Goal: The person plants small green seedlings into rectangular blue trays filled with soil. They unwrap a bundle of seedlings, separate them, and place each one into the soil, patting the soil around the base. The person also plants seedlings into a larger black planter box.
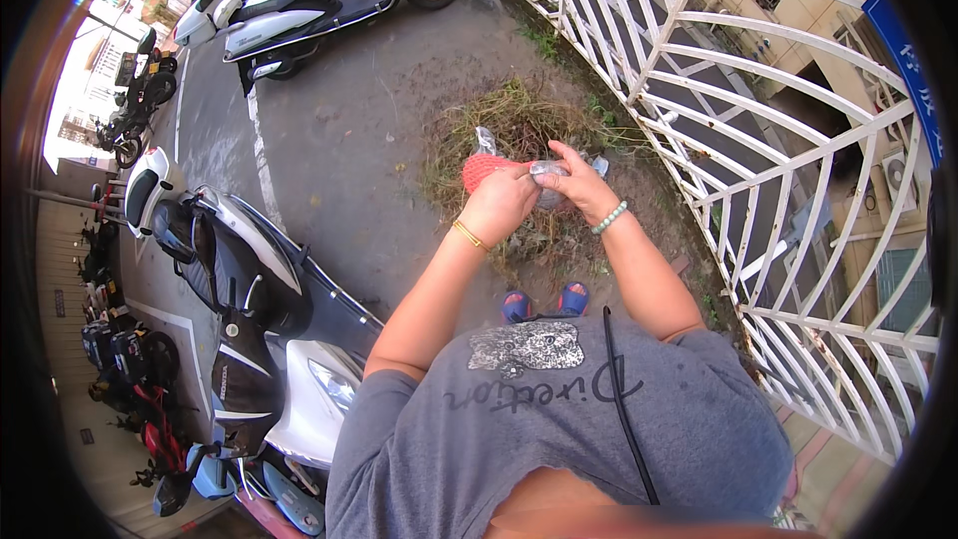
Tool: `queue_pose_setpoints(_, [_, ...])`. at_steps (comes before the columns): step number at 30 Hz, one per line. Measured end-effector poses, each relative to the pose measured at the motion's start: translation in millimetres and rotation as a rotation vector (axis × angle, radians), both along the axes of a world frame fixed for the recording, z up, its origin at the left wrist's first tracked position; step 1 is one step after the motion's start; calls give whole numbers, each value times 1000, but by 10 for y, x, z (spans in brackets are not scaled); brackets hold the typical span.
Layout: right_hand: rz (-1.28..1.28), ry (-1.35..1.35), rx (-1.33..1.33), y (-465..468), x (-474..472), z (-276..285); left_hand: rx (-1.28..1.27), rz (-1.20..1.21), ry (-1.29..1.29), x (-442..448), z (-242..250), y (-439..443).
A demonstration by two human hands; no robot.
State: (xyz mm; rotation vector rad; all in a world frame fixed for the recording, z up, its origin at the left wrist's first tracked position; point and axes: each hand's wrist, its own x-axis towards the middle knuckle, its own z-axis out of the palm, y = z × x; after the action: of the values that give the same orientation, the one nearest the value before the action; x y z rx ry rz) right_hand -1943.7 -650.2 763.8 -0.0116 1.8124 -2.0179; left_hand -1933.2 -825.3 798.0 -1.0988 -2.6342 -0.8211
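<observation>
My left hand (501, 198), with a gold bracelet at the wrist, is closed around the gathered end of a red mesh bag (483, 170). Close beside it, my right hand (582, 181), wearing a green bead bracelet, pinches crumpled clear plastic (549, 169) between thumb and fingers. The two hands nearly meet at the fingertips. Beneath them lies a heap of dried grass and weeds (516, 120). Another bit of clear plastic (486, 141) shows just past the mesh bag. Whether the plastic and the mesh bag are joined, I cannot tell.
A white metal fence (778, 165) runs along the right. A Honda scooter (247, 389) stands close on the left, and another white scooter (277, 26) is parked beyond the heap. More motorcycles (142, 352) line the far left. Blue sandals (573, 299) are on my feet near the heap.
</observation>
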Motion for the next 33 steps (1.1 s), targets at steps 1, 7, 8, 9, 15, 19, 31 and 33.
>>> queue_pose_setpoints(1, [17,-79,-23,17,-20,-33,-69,-43,1,6,-13,7])
queue_pose_setpoints(7, [36,-383,-443,10,8,-182,-226,35,80,80,-28,6])
queue_pose_setpoints(8, [-29,-337,-578,-4,22,-194,-187,79,86,111,-25,10])
queue_pose_setpoints(9, [-132,-314,-661,16,-7,-194,-86,157,102,139,-23,5])
queue_pose_setpoints(15, [-147,-233,-1039,115,-135,-163,188,440,37,175,-71,-99])
queue_pose_setpoints(19, [-236,-197,-1075,49,-32,-192,177,472,35,181,-105,-260])
queue_pose_setpoints(31, [-125,-99,-1009,-64,73,-28,543,679,-663,6,-224,-522])
queue_pose_setpoints(33, [-113,-44,-891,-24,106,9,644,626,-576,-72,-116,-638])
